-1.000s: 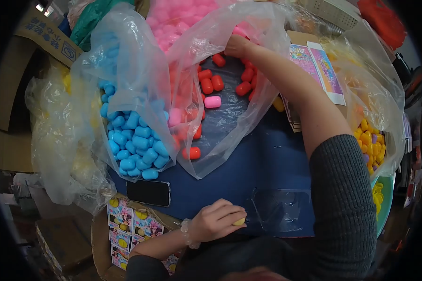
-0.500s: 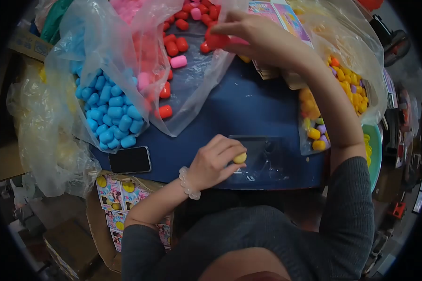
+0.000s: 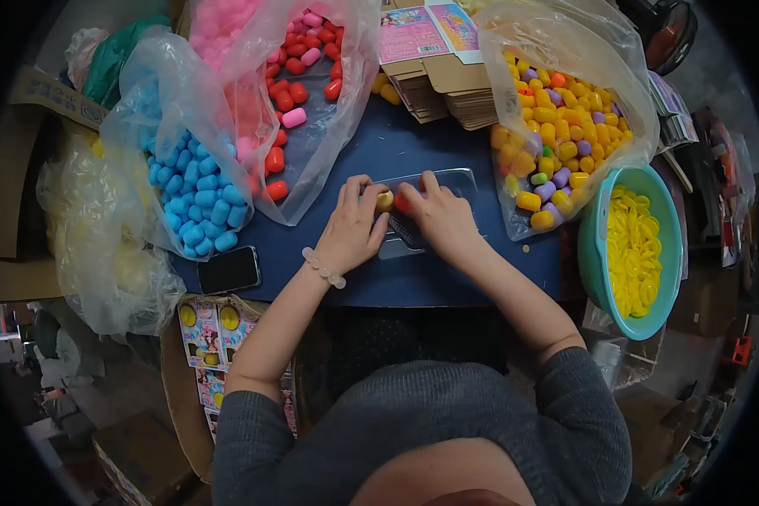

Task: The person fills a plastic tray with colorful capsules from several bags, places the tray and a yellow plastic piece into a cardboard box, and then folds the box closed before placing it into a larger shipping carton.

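My left hand (image 3: 354, 221), with a beaded bracelet at the wrist, is closed on a small pale yellow capsule (image 3: 384, 201). Close beside it, my right hand (image 3: 441, 218) pinches a red capsule (image 3: 401, 204), partly hidden by the fingers. Both hands are over a clear plastic tray (image 3: 462, 178) on the blue table (image 3: 379, 291). Part of the tray lies hidden beneath them.
Plastic bags hold blue capsules (image 3: 205, 198), red capsules (image 3: 275, 160) and orange-yellow capsules (image 3: 562, 132). Printed card boxes (image 3: 413, 38) are stacked behind. A teal basin (image 3: 600, 253) contains yellow pieces. Left of my hands lies a phone (image 3: 229, 269), above a carton (image 3: 177, 379) of printed packs.
My right hand has come down from the bag of red capsules to the tray, bringing a red one. My left hand and the tray now sit higher in view.
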Available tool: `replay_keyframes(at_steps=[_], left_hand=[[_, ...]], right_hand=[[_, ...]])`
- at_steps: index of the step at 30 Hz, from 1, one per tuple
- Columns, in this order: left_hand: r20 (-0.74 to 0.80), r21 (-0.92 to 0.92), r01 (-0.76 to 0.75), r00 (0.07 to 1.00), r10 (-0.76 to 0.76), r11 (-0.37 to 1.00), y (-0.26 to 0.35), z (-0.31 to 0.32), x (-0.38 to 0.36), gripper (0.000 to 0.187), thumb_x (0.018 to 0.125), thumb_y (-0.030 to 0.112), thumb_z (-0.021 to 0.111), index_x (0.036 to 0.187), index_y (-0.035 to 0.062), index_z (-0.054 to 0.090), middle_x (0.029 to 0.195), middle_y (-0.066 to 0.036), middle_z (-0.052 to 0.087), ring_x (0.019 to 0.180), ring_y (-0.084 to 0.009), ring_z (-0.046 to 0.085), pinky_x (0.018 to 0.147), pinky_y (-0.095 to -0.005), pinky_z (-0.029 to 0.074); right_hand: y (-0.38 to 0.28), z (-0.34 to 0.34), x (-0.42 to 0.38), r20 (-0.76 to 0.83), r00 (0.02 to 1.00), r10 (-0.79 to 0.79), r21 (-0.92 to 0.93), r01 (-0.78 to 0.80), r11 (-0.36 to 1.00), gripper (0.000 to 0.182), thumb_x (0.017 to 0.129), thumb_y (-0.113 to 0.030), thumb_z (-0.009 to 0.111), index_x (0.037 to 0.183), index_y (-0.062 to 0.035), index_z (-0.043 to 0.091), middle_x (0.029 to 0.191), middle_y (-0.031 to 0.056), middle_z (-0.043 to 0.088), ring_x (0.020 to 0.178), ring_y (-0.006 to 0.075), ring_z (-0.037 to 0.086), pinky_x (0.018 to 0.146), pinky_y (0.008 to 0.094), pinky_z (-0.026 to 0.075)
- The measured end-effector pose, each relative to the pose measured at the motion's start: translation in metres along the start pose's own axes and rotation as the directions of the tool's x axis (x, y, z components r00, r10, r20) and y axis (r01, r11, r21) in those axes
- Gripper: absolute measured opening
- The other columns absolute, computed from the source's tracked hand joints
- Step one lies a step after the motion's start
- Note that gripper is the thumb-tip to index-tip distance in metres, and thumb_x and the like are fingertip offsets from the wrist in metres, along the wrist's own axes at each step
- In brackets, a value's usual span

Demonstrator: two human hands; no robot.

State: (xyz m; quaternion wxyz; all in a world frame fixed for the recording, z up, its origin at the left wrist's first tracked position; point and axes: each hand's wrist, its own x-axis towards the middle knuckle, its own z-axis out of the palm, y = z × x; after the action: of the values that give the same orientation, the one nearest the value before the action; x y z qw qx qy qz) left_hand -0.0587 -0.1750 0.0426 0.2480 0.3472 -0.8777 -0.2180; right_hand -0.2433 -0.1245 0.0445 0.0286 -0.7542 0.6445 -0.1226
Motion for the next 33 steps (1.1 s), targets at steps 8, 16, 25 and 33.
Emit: replay_keyframes(at_steps=[8, 16, 25, 33], left_hand=[[-0.016, -0.106, -0.025, 1.000, 0.024, 0.994, 0.052, 0.016, -0.005, 0.041, 0.082, 0.000, 0.064, 0.121, -0.0011, 0.051, 0.120, -0.020, 0.048, 0.111, -0.0385, 0.052, 0.095, -0.0413, 0.046], [0.117, -0.129, 0.104, 0.989, -0.089, 0.986, 0.042, 0.031, -0.001, 0.039, 0.083, 0.030, 0.073, 0.109, 0.0034, 0.060, 0.099, -0.016, 0.065, 0.091, -0.0345, 0.065, 0.078, -0.0398, 0.054], [0.053, -0.111, 0.096, 0.994, -0.091, 0.989, 0.037, 0.039, 0.003, 0.047, 0.083, 0.033, 0.072, 0.118, 0.0033, 0.061, 0.100, -0.020, 0.068, 0.091, -0.0359, 0.067, 0.080, -0.0403, 0.054], [0.007, -0.162, 0.117, 0.993, -0.117, 0.980, 0.040, 0.009, 0.007, 0.035, 0.081, 0.022, 0.074, 0.107, 0.0002, 0.066, 0.100, -0.018, 0.070, 0.088, -0.0329, 0.069, 0.077, -0.0366, 0.054]], right_hand=[[0.010, 0.012, 0.000, -0.210, 0.918, 0.336, 0.320, -0.260, 0.911, 0.034, 0.078, -0.023, 0.076, 0.101, -0.0049, 0.058, 0.103, 0.0146, 0.052, 0.079, 0.0342, 0.065, 0.064, 0.0399, 0.055], [0.015, 0.013, -0.001, -0.165, 0.916, 0.366, 0.503, -0.241, 0.830, 0.039, 0.075, -0.022, 0.078, 0.105, -0.0031, 0.062, 0.105, 0.0171, 0.052, 0.088, 0.0372, 0.063, 0.075, 0.0431, 0.053], [0.017, 0.018, 0.000, -0.151, 0.910, 0.387, 0.604, -0.225, 0.765, 0.040, 0.075, -0.004, 0.073, 0.111, -0.0008, 0.054, 0.111, 0.0213, 0.048, 0.094, 0.0418, 0.061, 0.080, 0.0437, 0.053], [0.100, -0.045, -0.005, -0.640, 0.621, 0.454, 0.413, -0.220, 0.884, 0.014, 0.085, -0.012, 0.067, 0.094, -0.0016, 0.064, 0.086, 0.0157, 0.064, 0.078, 0.0361, 0.064, 0.071, 0.0404, 0.052]])
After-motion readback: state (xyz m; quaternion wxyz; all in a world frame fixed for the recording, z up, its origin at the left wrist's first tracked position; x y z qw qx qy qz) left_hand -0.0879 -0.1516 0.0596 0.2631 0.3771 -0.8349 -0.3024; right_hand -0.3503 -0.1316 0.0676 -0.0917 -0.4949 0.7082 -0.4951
